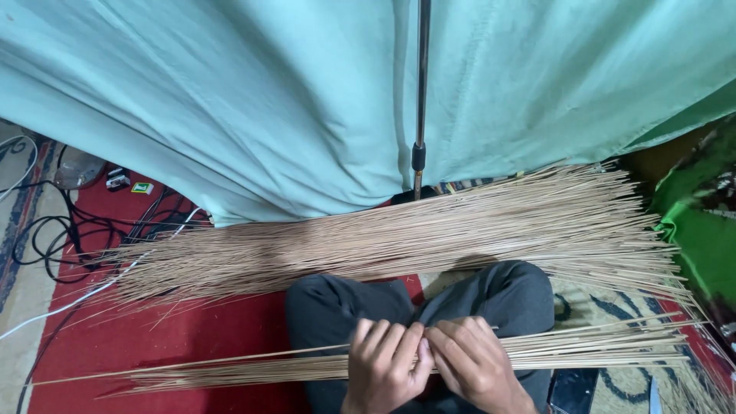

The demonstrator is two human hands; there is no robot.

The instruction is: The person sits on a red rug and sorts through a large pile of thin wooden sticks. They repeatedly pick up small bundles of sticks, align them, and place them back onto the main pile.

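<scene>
A big heap of thin sticks (399, 234) is spread beyond the crossed legs (418, 303), its long axis left to right. Across the legs a smaller bundle of sticks (598, 349) is laid the same way, clasped at its middle by the closed left hand (386, 360) and right hand (475, 364), which are touching.

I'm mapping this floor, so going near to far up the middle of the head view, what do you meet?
Left hand and right hand on the small stick bundle → crossed legs → big stick pile → metal pole against the green cloth.
</scene>
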